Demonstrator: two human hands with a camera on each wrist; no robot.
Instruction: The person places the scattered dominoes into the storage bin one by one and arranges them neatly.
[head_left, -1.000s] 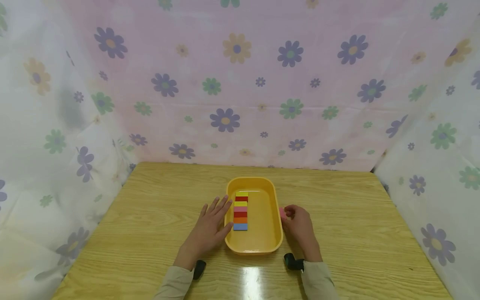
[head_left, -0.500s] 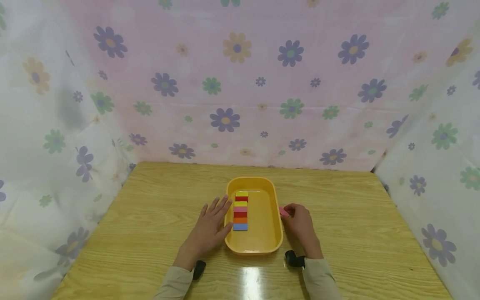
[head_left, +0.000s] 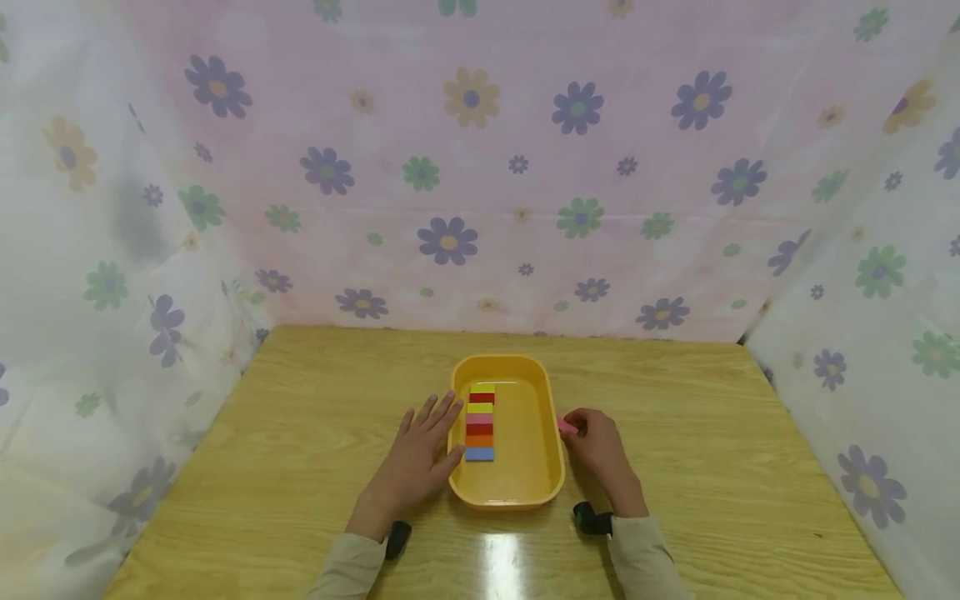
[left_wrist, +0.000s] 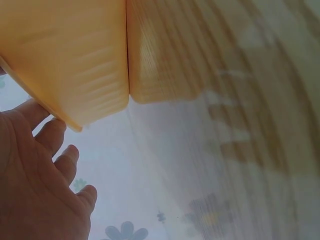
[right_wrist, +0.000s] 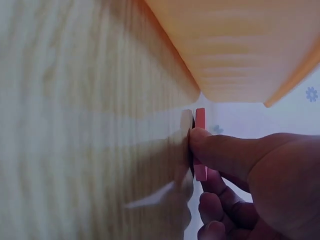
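A yellow plastic tray (head_left: 517, 500) stands on the wooden table. Inside it, along the left, runs a row of flat coloured blocks: blue (head_left: 480, 454), orange, red, pink, yellow, then red and yellow at the far end. My left hand (head_left: 416, 467) lies with spread, fairly straight fingers over the tray's left rim; the left wrist view shows fingertips at that rim. Just outside the right wall, my right hand (head_left: 600, 450) pinches a thin pink block (right_wrist: 200, 117) between thumb and fingers, close to the tabletop. In the head view the fingers cover part of this block.
Wood-grain tabletop (head_left: 322, 400) surrounds the tray. Flower-printed curtains (head_left: 480, 200) stand behind it and at both sides. A black wrist camera (head_left: 591, 518) sits at the right wrist, another (head_left: 398, 540) at the left.
My right fingers have come down from a raised curl to pinch the pink block, and the block has turned slightly beside the tray. My left hand and the tray keep their places.
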